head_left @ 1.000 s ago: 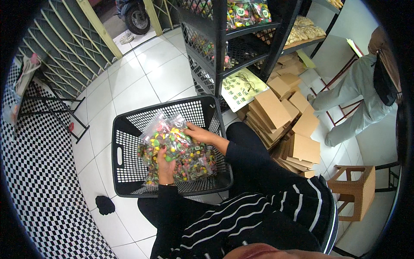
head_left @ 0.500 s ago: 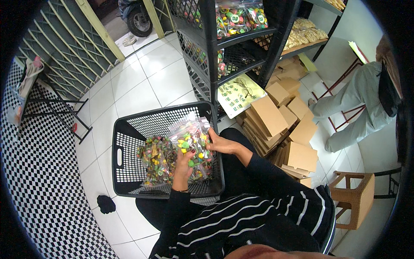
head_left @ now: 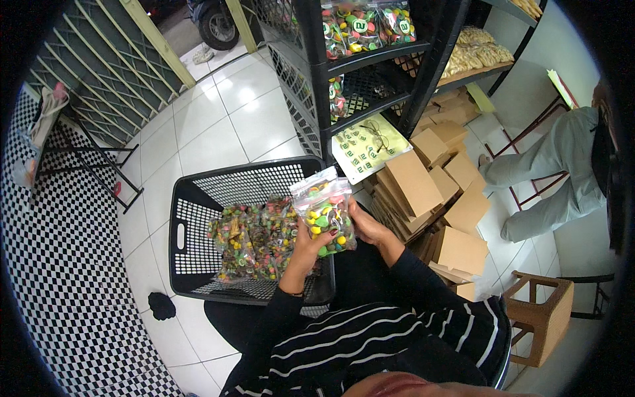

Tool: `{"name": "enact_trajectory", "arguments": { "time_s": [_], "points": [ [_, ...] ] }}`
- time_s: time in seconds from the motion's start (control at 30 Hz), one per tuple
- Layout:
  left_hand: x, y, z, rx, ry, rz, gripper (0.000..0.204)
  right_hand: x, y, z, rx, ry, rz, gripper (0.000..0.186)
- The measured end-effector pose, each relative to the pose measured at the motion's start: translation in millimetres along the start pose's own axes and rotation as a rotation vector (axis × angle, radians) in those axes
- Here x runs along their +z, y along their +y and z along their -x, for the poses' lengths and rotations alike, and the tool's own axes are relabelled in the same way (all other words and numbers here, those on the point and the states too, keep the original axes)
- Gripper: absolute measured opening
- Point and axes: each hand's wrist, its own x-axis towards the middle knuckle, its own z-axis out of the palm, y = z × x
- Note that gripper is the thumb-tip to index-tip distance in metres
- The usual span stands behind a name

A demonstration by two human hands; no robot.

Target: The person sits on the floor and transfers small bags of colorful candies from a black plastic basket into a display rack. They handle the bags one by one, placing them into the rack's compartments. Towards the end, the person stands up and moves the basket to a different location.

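A clear zip bag of colourful candies (head_left: 328, 215) is held between my hands over the right rim of a black plastic basket (head_left: 188, 291). My left hand (head_left: 305, 250) grips the bag's lower left side, thumb across its front. Along the right side, my right hand (head_left: 368, 225) has its fingers closed on the same bag. Whether a second bag lies behind it, I cannot tell, though two zip tops seem to overlap. Several similar candy bags (head_left: 248, 241) lie piled inside the basket, below and left of my hands.
Folded brown cardboard boxes (head_left: 413, 185) are heaped right of the basket. A sticker sheet (head_left: 360, 155) with glasses (head_left: 376, 135) lies by the black shelf (head_left: 377, 59), which holds more candy bags. Another person's legs (head_left: 549, 172) and a brown stool (head_left: 546, 311) are at right.
Both hands have moved right with the candy bag, from above the basket's middle to its right rim. The bags in the basket are now less covered.
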Motion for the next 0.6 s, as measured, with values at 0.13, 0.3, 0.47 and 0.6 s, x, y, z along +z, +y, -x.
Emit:
{"name": "enact_trajectory", "arguments": {
  "time_s": [0.13, 0.3, 0.47, 0.6],
  "points": [
    [25, -1, -8, 0.018, -0.007, 0.088, 0.06, -17, -15, 0, -0.114, 0.124, 0.216, 0.073],
    [58, 10, -29, 0.07, -0.079, 0.256, 0.056, -44, -39, -4, -0.206, 0.331, 0.351, 0.075],
    [85, 11, -57, 0.183, -0.186, 0.208, 0.061, -44, -99, -4, -0.262, 0.396, 0.199, 0.075],
    [112, 21, -76, 0.253, -0.216, 0.244, 0.058, -35, -146, -7, -0.18, 0.515, 0.17, 0.069]
  ]
}}
